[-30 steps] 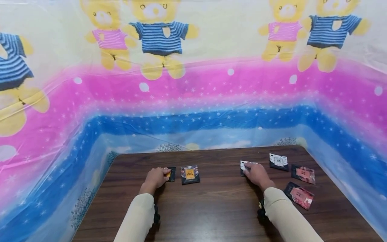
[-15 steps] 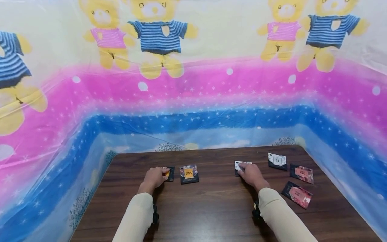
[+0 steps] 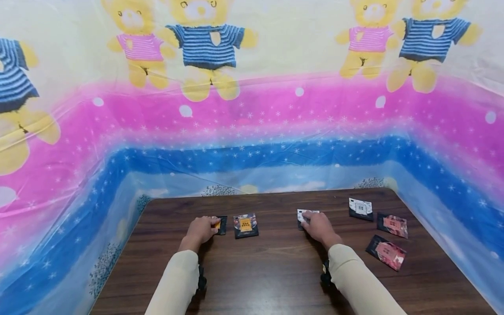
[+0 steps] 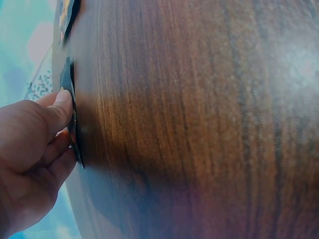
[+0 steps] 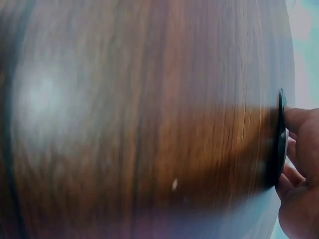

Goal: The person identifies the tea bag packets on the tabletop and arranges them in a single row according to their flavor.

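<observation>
In the head view, my left hand (image 3: 201, 229) holds a small flat sachet (image 3: 223, 225), black with an orange label, on the table at the left. The left wrist view shows the thumb on this sachet (image 4: 67, 74) and the fingers bent at its side. Just right of it lies a second orange-labelled sachet (image 3: 246, 226). My right hand (image 3: 320, 228) holds a white-and-black sachet (image 3: 301, 214) right of the table's middle, covering much of it. Seen edge-on in the right wrist view, that sachet (image 5: 281, 149) is flat on the wood, thumb and fingertips against it.
At the right lie another white-and-black sachet (image 3: 360, 209) and two red-and-black ones, a farther red sachet (image 3: 393, 225) and a nearer red sachet (image 3: 386, 253). The brown wooden table (image 3: 256, 271) meets a printed cloth wall (image 3: 252, 162) at its back and sides.
My right hand has slid leftward across the table with the white-and-black sachet. The left hand and its sachet have stayed in place.
</observation>
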Tool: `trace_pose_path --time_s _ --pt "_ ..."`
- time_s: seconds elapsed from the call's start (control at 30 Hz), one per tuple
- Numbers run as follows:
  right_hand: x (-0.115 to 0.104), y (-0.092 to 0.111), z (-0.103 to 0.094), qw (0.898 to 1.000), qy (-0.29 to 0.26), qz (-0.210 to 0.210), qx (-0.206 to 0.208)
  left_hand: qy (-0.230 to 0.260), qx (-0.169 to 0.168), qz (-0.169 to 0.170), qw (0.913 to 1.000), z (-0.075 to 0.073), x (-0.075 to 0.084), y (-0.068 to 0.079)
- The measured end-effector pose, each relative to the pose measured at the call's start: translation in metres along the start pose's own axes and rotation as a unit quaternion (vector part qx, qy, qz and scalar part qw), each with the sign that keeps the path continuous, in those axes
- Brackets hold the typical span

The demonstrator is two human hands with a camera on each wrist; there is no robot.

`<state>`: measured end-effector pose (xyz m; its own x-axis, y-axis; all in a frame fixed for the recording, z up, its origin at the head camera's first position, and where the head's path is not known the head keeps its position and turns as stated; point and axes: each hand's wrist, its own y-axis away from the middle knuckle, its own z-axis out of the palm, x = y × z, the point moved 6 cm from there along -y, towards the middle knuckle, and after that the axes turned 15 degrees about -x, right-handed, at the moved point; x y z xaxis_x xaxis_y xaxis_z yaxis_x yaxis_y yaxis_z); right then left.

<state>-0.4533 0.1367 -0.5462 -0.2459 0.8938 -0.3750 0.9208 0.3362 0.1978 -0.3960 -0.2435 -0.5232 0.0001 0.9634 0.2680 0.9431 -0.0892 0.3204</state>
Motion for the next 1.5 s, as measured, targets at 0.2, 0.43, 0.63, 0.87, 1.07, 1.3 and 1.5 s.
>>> trace_pose_path --time_s 0.2,0.43,0.63,0.87,1.07,1.3,1.5 --pt "-0.012 -0.003 0.006 1.000 0.005 -0.005 0.012 0.000 -0.001 -0.001 1.0000 0.001 -0.001 0.000" --pt "-0.024 -0.006 0.012 1.000 0.001 -0.018 0.012 -0.004 0.004 0.000 1.0000 0.004 -0.003 -0.002" --pt "-0.032 -0.007 0.016 1.000 -0.003 -0.027 0.013 -0.010 0.008 0.003 0.9999 0.004 -0.003 -0.002" --pt "-0.043 -0.007 0.022 1.000 -0.013 -0.027 0.002 -0.010 0.012 0.006 0.9999 0.005 -0.002 0.000" --pt "-0.054 -0.007 0.023 0.999 -0.017 -0.043 0.004 -0.005 0.015 0.004 0.9999 0.003 -0.003 0.000" --pt "-0.063 -0.009 0.024 0.998 -0.014 -0.055 0.009 -0.011 0.015 0.007 0.9998 0.001 -0.002 -0.004" --pt "-0.072 -0.010 0.026 0.998 -0.014 -0.064 0.005 -0.011 0.014 0.002 0.9998 0.002 -0.002 -0.004"
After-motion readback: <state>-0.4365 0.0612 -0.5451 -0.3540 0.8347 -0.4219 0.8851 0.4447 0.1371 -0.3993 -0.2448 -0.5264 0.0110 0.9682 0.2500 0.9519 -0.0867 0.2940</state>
